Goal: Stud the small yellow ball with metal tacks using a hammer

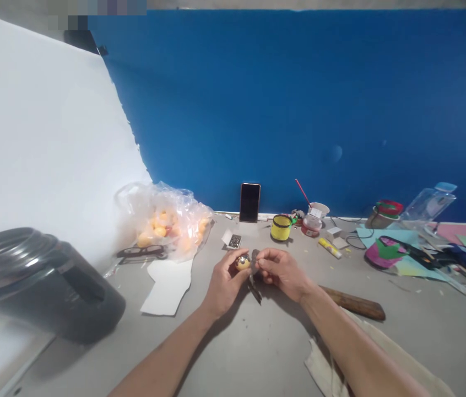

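In the middle of the head view, my left hand (pixel 223 282) is closed around a small yellow-orange ball (pixel 243 262) whose upper side carries shiny silvery spots. Close beside it, my right hand (pixel 281 272) pinches a small dark grey piece (pixel 254 258), its kind unclear, right up against the ball. Below the fingers shows a thin dark pointed object (pixel 254 291); whether it is held or lies on the table, I cannot tell. Just beyond my left hand is a small open white box (pixel 233 241) with many tiny dark, shiny pieces.
A clear bag of orange balls (pixel 162 223), glasses (pixel 142 252) and white paper (pixel 169 286) lie left; a large dark jar (pixel 47 286) looms nearer. A phone (pixel 250 202) leans at the back. Right are a yellow cup (pixel 281 227), glue stick (pixel 329 248) and wooden piece (pixel 355 303).
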